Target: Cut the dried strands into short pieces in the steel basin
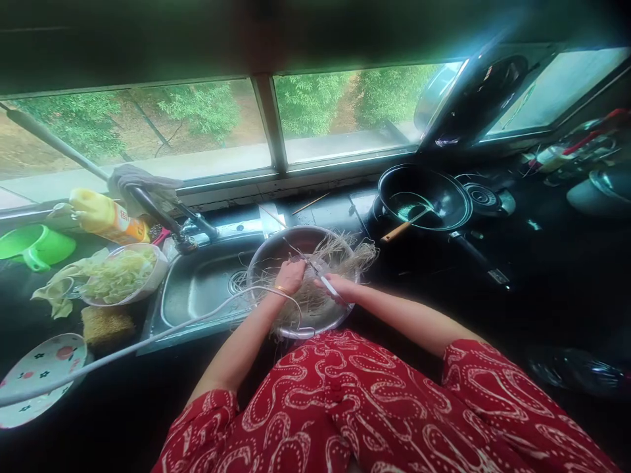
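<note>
In the head view, the right hand holds a shiny metal tool with a white handle. The left hand is curled by thin, pale, dry strands; I can't tell if it grips any. They lie in a round silver metal bowl at the steel sink's right edge

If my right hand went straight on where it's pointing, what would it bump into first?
Most likely your left hand, just ahead of the right hand over the bowl. Depth is unclear, though, so some noodles may come first.
</note>
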The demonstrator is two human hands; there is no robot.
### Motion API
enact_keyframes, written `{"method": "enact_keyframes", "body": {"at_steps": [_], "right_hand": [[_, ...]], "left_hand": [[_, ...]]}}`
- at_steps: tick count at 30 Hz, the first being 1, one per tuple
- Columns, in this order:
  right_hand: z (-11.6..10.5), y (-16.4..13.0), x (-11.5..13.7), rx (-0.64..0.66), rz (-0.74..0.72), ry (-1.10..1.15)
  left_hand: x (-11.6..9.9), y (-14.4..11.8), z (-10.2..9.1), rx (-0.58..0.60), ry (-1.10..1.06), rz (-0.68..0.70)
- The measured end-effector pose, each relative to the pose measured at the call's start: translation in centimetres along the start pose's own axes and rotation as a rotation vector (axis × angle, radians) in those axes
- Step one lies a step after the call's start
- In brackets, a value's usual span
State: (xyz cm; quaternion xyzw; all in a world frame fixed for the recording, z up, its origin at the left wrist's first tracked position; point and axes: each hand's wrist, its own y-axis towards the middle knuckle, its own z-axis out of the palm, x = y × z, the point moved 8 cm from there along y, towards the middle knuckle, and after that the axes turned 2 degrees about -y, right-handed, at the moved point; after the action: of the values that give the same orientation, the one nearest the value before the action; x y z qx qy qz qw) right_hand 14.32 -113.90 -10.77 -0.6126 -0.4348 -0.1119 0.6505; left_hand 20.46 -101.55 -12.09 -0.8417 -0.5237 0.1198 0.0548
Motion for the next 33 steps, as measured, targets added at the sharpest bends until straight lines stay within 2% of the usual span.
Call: {"method": "enact_keyframes", "body": {"at_steps": [6,11,15,18,21,23,25,28,31,33], "right_hand": [[-0.6,0.9,-1.5,0.029,0.021,-0.073],[-1.4,1.3,-1.8,-0.015,-0.019,-0.158],[-1.8,0.7,-2.0,-0.066,-0.035,-0.166],[-2.1,-1.3,-2.4,-0.063,-0.083,-0.221],[-2.9,-4.1,-1.8,-0.149,-0.209,-0.457],[-2.9,-5.2,-1.1,-0.210,-0.264,-0.627],[-1.7,-5.1,-0.1,-0.216,-0.313,-0.771],[1.7,-2.9,1.0,-0.158,-0.373,-0.945],[4.5,0.2,0.6,-0.110,-0.349,-1.064],[5.4,1.8,0.0,-0.102,-0.338,-1.103]], "left_hand": [[1.0,0.4,0.2,0.019,-0.034,-0.042],[2.9,0.3,-1.5,-0.005,-0.140,-0.218],[5.0,-0.5,-4.3,-0.175,-0.413,-0.336],[5.9,-1.4,-7.2,-0.281,-0.608,-0.275],[6.1,-2.2,-10.3,-0.315,-0.717,-0.185],[6.2,-2.4,-11.9,-0.334,-0.731,-0.179],[6.1,-2.2,-12.9,-0.346,-0.745,-0.193],[6.3,-1.6,-13.6,-0.405,-0.847,-0.200],[7.8,-1.8,-14.9,-0.568,-0.988,-0.201],[9.5,-2.6,-16.5,-0.697,-1.073,-0.200]]}}
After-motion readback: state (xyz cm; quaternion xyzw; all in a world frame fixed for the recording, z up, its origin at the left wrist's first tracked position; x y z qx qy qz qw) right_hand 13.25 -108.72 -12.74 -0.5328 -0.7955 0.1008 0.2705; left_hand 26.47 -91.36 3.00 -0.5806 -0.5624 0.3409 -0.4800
